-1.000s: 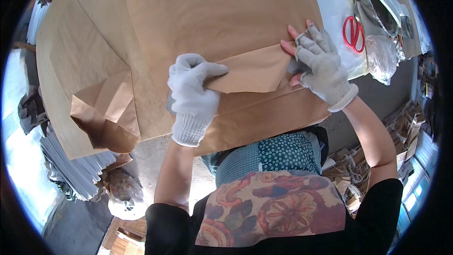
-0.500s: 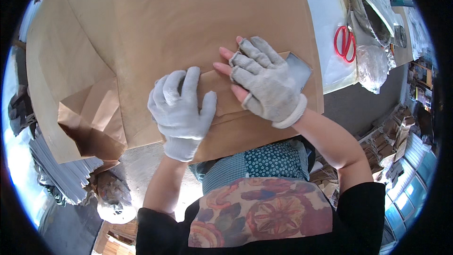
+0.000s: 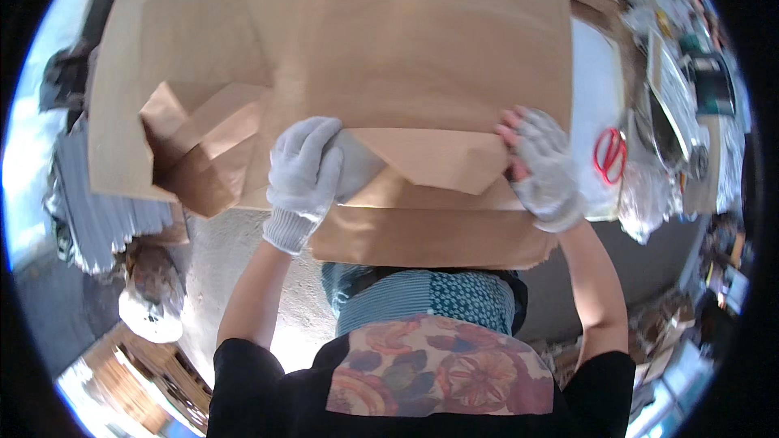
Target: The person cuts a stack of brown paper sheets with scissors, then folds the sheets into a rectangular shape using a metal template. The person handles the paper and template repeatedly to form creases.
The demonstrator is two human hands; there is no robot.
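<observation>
A large brown paper bag (image 3: pixel 422 49) lies in front of me, its near end folded into a flap (image 3: pixel 446 156) with slanted edges. At the left end of this fold, beside a grey patch (image 3: pixel 355 164), my left hand (image 3: pixel 304 169) in a whitish knit glove has its fingers curled together on the paper. My right hand (image 3: pixel 545 166), in a glove with bare fingertips, grips the fold's right end; it is somewhat blurred. More layers of brown paper (image 3: pixel 430 235) show below the fold, toward my lap.
On the left, an opened folded brown paper end (image 3: pixel 203 146) stands up. Red-handled scissors (image 3: pixel 609 156) lie right of the bag, near a clear plastic bag (image 3: pixel 641 199). A stack of grey sheets (image 3: pixel 105 195) sits at the far left, above a stuffed plastic bag (image 3: pixel 152 296).
My hands have moved apart to opposite ends of the fold. The flap's shape has changed, and the grey patch now shows beside my left hand rather than my right. The view has shifted.
</observation>
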